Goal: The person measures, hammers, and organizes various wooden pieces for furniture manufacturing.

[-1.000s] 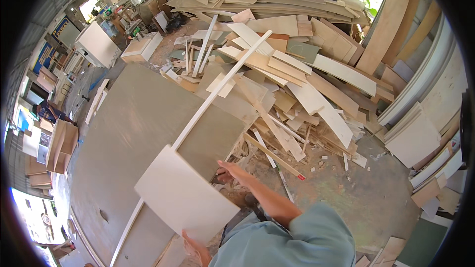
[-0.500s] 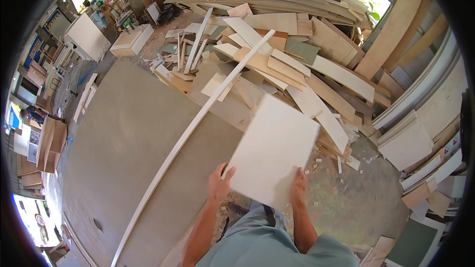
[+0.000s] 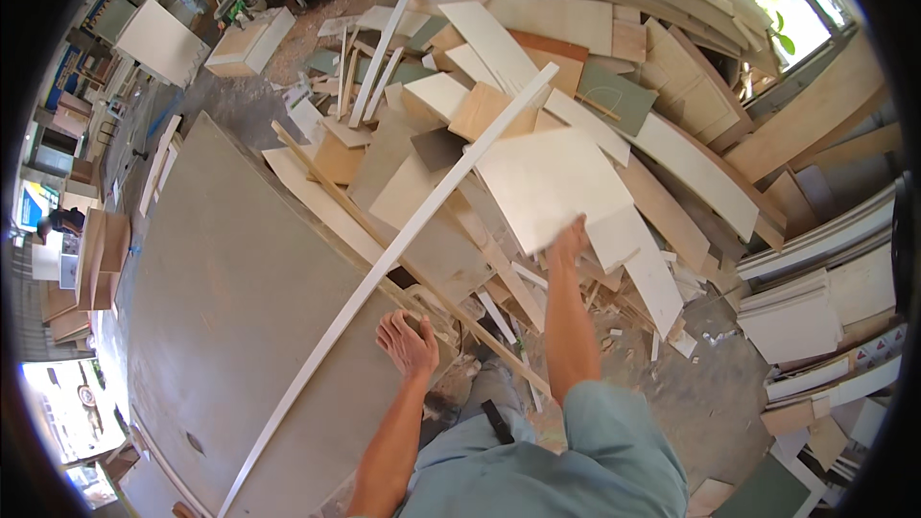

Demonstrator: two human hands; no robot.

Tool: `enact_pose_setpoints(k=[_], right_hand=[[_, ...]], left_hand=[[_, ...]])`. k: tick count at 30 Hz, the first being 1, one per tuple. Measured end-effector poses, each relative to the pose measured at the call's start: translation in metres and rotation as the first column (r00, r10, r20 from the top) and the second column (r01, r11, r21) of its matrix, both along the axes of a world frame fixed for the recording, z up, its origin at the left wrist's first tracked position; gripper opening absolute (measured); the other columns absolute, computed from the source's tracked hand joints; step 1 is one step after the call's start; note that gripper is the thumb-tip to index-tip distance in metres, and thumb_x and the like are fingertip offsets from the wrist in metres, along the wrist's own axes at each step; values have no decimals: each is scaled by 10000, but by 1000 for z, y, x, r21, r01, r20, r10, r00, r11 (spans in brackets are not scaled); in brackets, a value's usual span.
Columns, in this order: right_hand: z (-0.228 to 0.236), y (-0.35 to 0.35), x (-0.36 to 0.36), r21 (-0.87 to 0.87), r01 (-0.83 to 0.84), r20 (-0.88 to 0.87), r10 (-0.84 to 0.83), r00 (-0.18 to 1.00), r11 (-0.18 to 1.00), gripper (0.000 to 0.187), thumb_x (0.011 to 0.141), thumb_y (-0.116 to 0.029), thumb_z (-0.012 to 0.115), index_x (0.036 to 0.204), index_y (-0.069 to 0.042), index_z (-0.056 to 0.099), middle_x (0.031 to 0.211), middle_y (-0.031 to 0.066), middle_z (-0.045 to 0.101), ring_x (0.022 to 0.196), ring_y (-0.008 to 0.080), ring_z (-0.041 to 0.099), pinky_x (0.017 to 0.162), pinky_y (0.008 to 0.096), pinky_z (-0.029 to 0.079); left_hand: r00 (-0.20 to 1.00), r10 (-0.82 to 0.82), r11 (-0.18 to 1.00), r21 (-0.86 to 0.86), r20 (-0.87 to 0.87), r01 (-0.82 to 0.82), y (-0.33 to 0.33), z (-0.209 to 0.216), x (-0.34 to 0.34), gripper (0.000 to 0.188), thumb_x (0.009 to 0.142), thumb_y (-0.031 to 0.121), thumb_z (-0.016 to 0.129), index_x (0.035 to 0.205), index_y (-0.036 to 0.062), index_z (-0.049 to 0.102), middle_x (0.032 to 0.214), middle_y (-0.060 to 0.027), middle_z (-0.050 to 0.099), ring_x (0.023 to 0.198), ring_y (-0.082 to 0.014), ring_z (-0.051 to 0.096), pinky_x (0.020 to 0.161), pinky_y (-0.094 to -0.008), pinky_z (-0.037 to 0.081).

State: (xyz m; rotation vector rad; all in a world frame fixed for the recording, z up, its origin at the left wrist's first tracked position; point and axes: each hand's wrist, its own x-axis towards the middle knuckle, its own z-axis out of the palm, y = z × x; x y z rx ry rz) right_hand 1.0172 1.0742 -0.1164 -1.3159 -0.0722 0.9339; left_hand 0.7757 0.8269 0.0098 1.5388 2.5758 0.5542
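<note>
A white rectangular board (image 3: pixel 547 182) is over the scrap pile, just right of a long white strip (image 3: pixel 384 264). At its near edge is my right hand (image 3: pixel 569 242), arm stretched forward, fingers on the edge and partly hidden. Whether the board rests fully on the pile I cannot tell. My left hand (image 3: pixel 410 345) is empty with its fingers apart, close to the right edge of a large grey-brown panel (image 3: pixel 240 307). The long strip runs slantwise across that panel and up onto the pile.
Ahead lies a heap of offcuts, among them a green piece (image 3: pixel 614 96) and a thin wooden strip (image 3: pixel 446 302). Stacked boards (image 3: pixel 796 312) stand at right. A white cabinet (image 3: pixel 163 43) is at far left, and another person (image 3: pixel 65 221) is by a brown cabinet (image 3: pixel 101 259).
The white board has gone forward over the pile with my right hand. My left hand has let go of it and now stays back near the panel. The view has shifted slightly.
</note>
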Motion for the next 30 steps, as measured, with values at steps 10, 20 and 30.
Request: enact_pose_setpoints(k=[10,20,30], right_hand=[[-34,56,-116,-230,-735,96,766,635,638,280,940,-221,577,1126,-15,615,1066,166,656,975,300,634,811,426,509],[-157,33,-30,-578,-611,441,837,324,541,390,840,-120,636,1193,34,575,906,176,643,816,284,640,746,396,511],[-79,2,-27,-359,-764,500,801,328,536,268,874,-64,673,1105,44,592,795,74,606,700,147,573,636,298,469]], left_hand=[[1000,-14,999,-45,-24,13,3,2,2,379,857,239,640,1101,37,432,1099,-184,449,1042,-379,417,926,-504,297],[999,-44,999,-28,-13,43,12,5,1,435,846,257,647,1146,17,443,1094,-207,461,991,-389,442,863,-516,320],[1000,-6,1000,-7,0,6,4,6,-1,425,846,275,648,1132,21,464,1080,-202,480,969,-392,456,854,-505,331]])
